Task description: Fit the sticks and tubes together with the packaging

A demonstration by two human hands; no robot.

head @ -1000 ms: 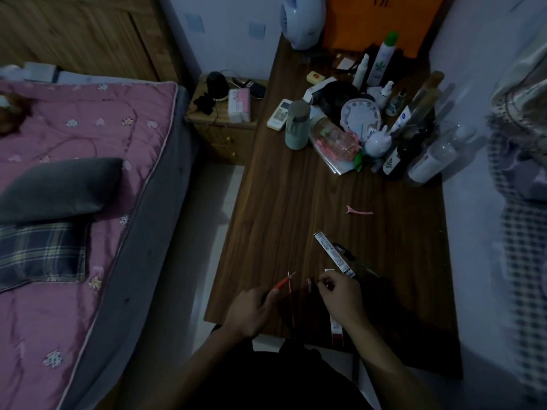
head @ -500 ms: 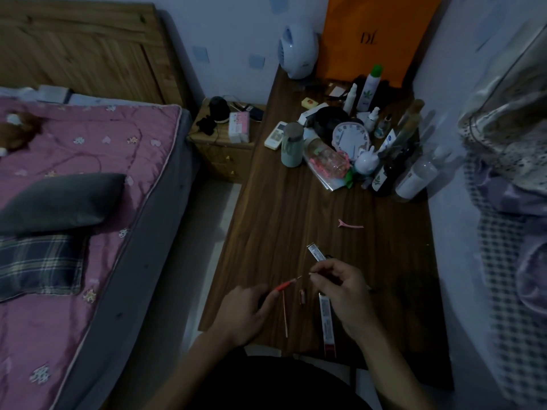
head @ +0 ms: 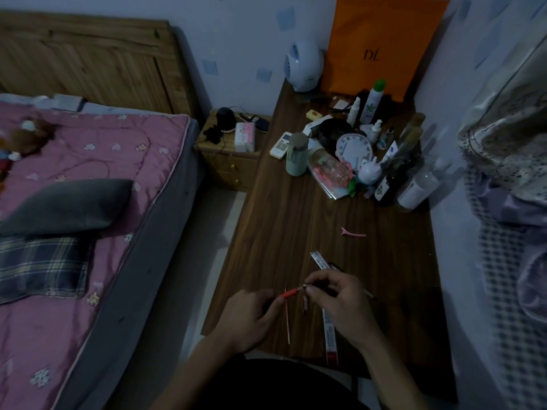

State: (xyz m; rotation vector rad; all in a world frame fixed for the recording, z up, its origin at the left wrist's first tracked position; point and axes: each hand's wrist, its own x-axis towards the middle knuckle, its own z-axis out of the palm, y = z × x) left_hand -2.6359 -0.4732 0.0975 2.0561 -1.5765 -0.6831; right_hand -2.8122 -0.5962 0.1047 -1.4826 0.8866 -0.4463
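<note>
Hands met at red pen, near bench edge.
Left hand (head: 251, 316) pinches red pen (head: 291, 292); right hand (head: 340, 303), now closer, pinches its tip beside white strip (head: 321, 260).

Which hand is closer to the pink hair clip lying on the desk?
Right. The right hand is just below the pink hair clip, slightly to its left, pinching the tip of a thin red piece. The left hand is lower and much further left, holding that piece's other end.
</note>
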